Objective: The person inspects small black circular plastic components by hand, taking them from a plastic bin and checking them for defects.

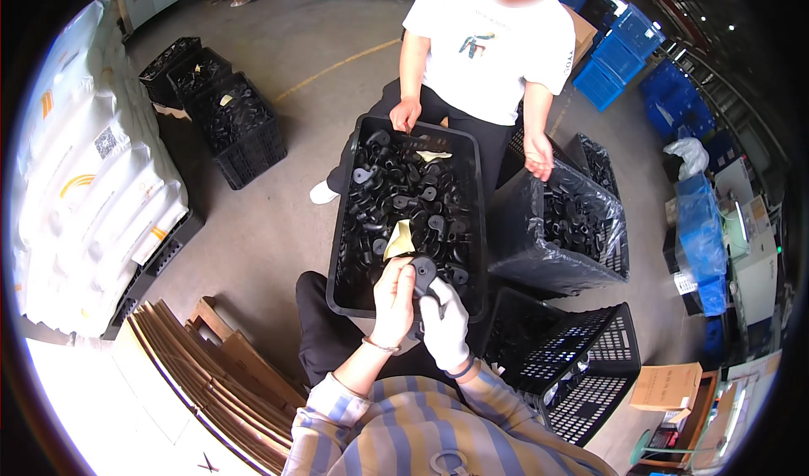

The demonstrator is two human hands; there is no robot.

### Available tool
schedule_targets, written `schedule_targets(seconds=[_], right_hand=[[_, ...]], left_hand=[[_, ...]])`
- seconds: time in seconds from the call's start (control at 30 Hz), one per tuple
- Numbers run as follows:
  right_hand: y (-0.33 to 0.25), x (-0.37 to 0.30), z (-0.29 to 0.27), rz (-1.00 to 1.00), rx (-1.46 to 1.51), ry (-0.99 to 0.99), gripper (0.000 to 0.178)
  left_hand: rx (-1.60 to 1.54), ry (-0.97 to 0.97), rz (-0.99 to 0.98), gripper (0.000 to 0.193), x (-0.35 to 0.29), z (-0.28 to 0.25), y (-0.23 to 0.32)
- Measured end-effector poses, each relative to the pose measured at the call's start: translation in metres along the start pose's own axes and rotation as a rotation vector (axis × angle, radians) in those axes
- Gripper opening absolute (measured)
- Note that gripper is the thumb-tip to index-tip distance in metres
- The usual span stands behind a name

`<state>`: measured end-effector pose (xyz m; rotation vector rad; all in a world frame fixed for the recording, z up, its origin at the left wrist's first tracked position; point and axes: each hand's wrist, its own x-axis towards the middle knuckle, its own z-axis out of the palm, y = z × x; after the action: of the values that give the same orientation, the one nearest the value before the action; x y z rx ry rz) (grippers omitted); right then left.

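Note:
Over the near end of a black bin (335, 261), my two hands hold a black plastic part (424, 272) with a rounded end and a small centre hole. My bare left hand (393, 303) is closed with its thumb against the part's left side. On the right side, my right hand (445, 326), in a whitish glove, grips it from below. Many similar black parts (428, 193) fill the bin in a loose heap. A piece of yellow paper (399, 238) lies on them just beyond my left hand, and a second yellow scrap (433, 155) is farther back.
Across the bin a person (493, 46) in a white shirt has one hand at its far rim, the other by a plastic-lined crate (516, 223) of black parts. A tilted black crate (602, 354) stands near right. Flattened cardboard (190, 392) and white sacks (101, 172) are left.

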<state>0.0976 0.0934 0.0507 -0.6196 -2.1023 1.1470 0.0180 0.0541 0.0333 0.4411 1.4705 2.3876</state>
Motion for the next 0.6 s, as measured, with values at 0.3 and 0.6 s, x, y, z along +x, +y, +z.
schedule_targets(seconds=[0.3, 0.6], right_hand=[[-0.01, 0.006, -0.009, 0.59, 0.774, -0.01, 0.032], [0.002, 0.019, -0.026, 0.695, 0.808, -0.129, 0.04]], left_hand=[[-0.295, -0.116, -0.454, 0.036, 0.019, -0.006, 0.007], [-0.146, -0.259, -0.362, 0.025, 0.018, -0.011, -0.001]])
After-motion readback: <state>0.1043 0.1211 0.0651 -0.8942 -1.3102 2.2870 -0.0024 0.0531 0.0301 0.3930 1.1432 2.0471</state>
